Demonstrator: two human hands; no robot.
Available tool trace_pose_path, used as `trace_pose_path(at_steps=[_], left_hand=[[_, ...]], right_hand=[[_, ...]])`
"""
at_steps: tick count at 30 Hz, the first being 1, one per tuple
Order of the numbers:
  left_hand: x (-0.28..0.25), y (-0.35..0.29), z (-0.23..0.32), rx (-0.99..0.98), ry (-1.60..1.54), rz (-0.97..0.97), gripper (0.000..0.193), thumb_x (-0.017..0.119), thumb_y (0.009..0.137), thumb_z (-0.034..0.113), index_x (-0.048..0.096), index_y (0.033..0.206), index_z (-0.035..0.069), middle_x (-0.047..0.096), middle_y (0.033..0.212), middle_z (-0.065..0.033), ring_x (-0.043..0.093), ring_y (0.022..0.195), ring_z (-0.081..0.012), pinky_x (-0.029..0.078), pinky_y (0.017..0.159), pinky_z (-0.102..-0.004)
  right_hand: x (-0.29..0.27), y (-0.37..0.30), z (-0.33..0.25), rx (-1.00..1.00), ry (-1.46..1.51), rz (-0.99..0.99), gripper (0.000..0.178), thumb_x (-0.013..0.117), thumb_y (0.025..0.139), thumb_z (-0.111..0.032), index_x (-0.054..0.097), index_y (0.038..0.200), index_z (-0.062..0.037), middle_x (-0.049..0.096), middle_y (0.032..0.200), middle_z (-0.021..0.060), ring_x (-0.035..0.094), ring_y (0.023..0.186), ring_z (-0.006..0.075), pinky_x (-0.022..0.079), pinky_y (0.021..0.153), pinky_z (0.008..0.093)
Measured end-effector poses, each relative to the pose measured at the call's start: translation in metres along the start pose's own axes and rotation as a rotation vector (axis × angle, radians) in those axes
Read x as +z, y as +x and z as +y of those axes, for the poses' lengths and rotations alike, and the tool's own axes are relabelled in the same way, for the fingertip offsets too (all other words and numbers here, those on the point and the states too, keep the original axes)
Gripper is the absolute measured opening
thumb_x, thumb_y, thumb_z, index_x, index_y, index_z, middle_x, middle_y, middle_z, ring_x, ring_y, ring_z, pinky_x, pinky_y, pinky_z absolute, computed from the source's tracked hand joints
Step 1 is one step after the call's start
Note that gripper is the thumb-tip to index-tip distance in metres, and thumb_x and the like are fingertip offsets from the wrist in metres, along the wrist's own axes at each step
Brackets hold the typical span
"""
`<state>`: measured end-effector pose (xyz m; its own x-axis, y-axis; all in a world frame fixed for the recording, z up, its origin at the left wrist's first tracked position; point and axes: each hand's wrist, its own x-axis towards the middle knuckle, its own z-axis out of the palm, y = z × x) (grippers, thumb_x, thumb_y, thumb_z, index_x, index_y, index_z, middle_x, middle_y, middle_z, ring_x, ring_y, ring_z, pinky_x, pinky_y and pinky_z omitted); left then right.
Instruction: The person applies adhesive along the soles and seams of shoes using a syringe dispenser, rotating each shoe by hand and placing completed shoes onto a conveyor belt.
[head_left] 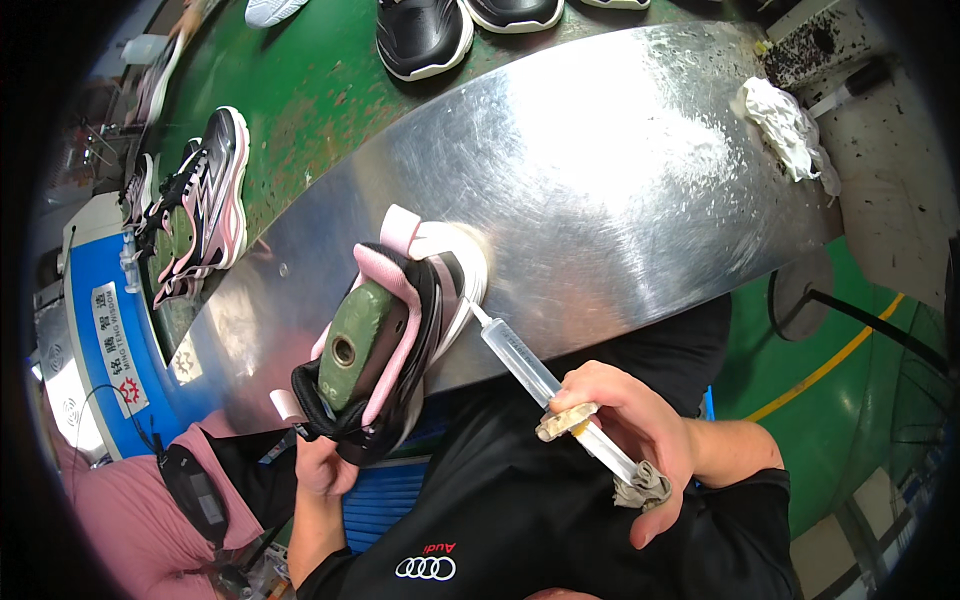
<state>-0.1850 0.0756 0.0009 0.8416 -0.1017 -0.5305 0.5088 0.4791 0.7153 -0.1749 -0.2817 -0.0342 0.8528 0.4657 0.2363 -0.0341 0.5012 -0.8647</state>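
My left hand grips a black and pink sneaker from below, at its end nearest me. A green shoe last with a round metal-rimmed hole fills the sneaker's opening. The white sole faces right, and a pink pull tab stands up at the far end. In my right hand is a clear syringe; its fingers wrap the flange, which is bound with dirty tape, and a grey rag covers the plunger end. The nozzle tip meets or nearly meets the edge of the sole.
A shiny metal plate lies beneath the sneaker on a green worktop. More sneakers stand left, and black shoes at the back. A crumpled white cloth sits far right. A person in pink is at lower left.
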Motion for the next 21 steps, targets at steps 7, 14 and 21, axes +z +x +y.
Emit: trace_pose_path(at_steps=[7,14,21], left_hand=[[0.018,-0.009,-0.030,-0.180,-0.163,-0.215,0.071,0.061,0.075,0.000,0.023,0.134,-0.012,0.044,0.130,-0.0249,0.048,0.119,-0.0347,0.038,0.101,-0.0466],[0.058,-0.001,-0.044,-0.234,-0.236,-0.279,0.080,0.059,0.073,0.001,0.016,0.140,-0.006,0.039,0.135,-0.0239,0.043,0.124,-0.0365,0.034,0.103,-0.0485],[0.079,0.013,-0.065,-0.348,-0.431,-0.371,0.076,0.055,0.074,-0.004,0.018,0.141,-0.001,0.041,0.135,-0.0201,0.041,0.125,-0.0338,0.033,0.104,-0.0470]], right_hand=[[0.015,0.001,-0.013,0.019,0.030,0.050,0.109,0.081,0.050,-0.055,0.036,0.130,0.0035,0.045,0.111,0.0073,0.037,0.079,0.0123,0.031,0.068,0.0236],[0.021,0.003,-0.041,0.127,0.073,-0.008,0.109,0.084,0.052,-0.049,0.033,0.130,0.0076,0.042,0.116,0.0120,0.043,0.094,0.0176,0.034,0.080,0.0270],[0.020,-0.005,-0.096,0.356,0.063,-0.073,0.113,0.083,0.056,-0.049,0.025,0.132,0.0111,0.040,0.123,0.0165,0.047,0.113,0.0241,0.036,0.096,0.0348]])
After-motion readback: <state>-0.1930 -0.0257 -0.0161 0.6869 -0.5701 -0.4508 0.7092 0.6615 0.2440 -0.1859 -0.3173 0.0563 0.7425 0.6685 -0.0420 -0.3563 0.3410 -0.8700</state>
